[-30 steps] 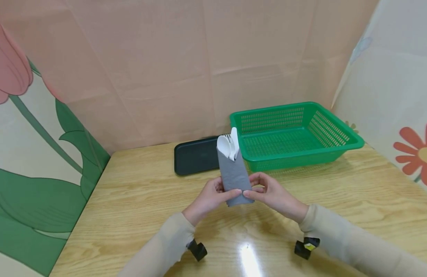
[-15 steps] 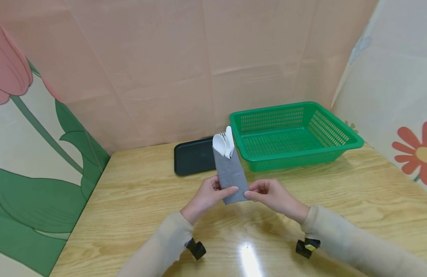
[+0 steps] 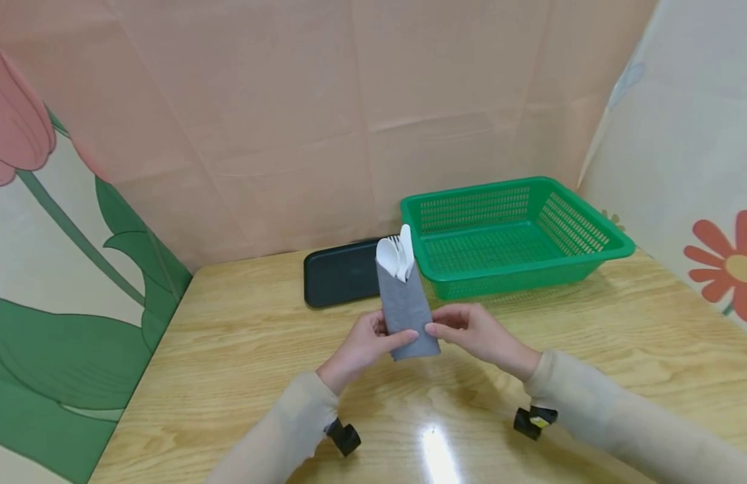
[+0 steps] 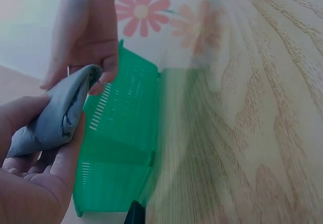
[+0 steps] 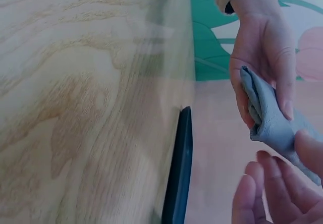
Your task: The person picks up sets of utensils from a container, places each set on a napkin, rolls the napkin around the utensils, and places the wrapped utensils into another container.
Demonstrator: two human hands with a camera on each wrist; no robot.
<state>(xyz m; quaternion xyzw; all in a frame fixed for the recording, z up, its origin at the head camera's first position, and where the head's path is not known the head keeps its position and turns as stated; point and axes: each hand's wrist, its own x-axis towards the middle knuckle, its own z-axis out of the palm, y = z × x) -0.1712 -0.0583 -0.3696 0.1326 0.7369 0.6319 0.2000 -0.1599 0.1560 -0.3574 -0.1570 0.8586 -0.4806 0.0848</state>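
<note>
A grey folded napkin (image 3: 405,309) is held up over the table, its bottom edge nearest the person. From its top stick a white spoon (image 3: 387,254), a white fork (image 3: 400,250) and a white knife (image 3: 407,245). My left hand (image 3: 364,346) grips the napkin's lower left side, thumb in front and fingers behind. At the lower right edge, my right hand (image 3: 479,336) pinches the napkin lightly, thumb on the front. In the left wrist view the napkin's folded bottom end (image 4: 65,113) shows its layers; the cutlery is hidden there.
Behind the hands at the right stands a green plastic basket (image 3: 524,269) with perforated walls. A black tray (image 3: 337,275) lies to its left, partly hidden by the napkin. The wooden table (image 3: 240,336) meets a pink cloth backdrop (image 3: 276,134).
The napkin with its cutlery shifted left and tilted, then swung slightly back to the right. My right thumb moved a little up along the napkin's edge. My left hand keeps its grip.
</note>
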